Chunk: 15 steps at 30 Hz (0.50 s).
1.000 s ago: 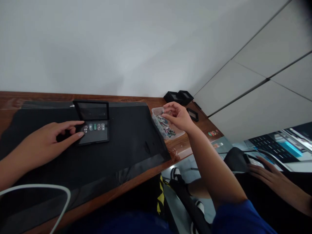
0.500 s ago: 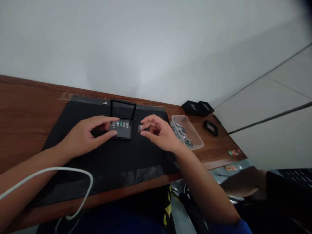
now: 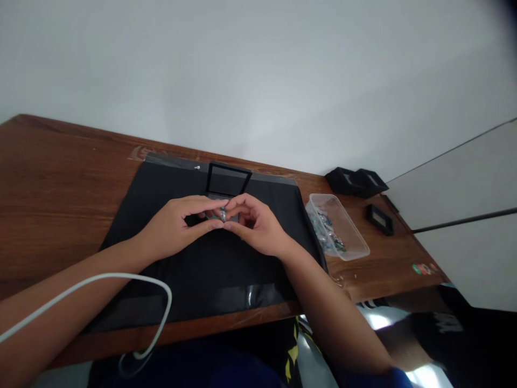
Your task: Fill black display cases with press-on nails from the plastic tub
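Centre frame: our left hand [image 3: 172, 231] and right hand [image 3: 258, 231] meet fingertip to fingertip. Thumb and forefinger of each are pinched shut on one small glinting piece [image 3: 222, 215], held just above the open black case [image 3: 226, 180] on the black mat [image 3: 202, 269]; we cannot tell which hand bears it. Right of the mat, on the wooden desk [image 3: 52, 178], sits a clear plastic tub [image 3: 351, 242] of small pieces, with two black boxes [image 3: 355, 182] beyond it and a white cable [image 3: 121, 277] lower left.
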Available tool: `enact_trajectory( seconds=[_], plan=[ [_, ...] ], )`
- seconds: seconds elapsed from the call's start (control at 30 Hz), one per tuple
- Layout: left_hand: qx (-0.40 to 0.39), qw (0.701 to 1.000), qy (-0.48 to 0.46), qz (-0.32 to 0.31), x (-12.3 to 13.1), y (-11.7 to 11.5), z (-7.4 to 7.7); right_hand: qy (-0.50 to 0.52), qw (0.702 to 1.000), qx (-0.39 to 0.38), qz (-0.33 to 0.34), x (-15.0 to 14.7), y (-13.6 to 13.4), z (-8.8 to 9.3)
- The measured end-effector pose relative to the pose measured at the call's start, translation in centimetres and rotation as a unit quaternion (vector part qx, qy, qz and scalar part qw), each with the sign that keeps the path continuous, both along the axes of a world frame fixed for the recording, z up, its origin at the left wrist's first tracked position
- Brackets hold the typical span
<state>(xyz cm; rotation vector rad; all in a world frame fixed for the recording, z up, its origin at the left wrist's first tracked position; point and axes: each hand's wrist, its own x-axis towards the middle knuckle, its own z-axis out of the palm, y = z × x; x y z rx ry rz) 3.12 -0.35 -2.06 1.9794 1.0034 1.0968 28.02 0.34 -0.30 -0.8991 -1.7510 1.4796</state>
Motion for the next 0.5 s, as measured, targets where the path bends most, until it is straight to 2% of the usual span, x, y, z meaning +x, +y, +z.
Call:
enact_trajectory(
  seconds=[0.2, 0.5],
  plan=[
    [-0.074, 0.997, -0.013, 0.027, 0.7, -0.9, 0.6, -0.038, 0.998, 0.04, -0.01, 0.0, -0.4, 0.0],
    [-0.1, 0.991, -0.032, 0.086, 0.5, -0.7, 0.4, -0.036, 0.998, 0.039, -0.029, 1.2, -0.1, 0.4]
  ],
)
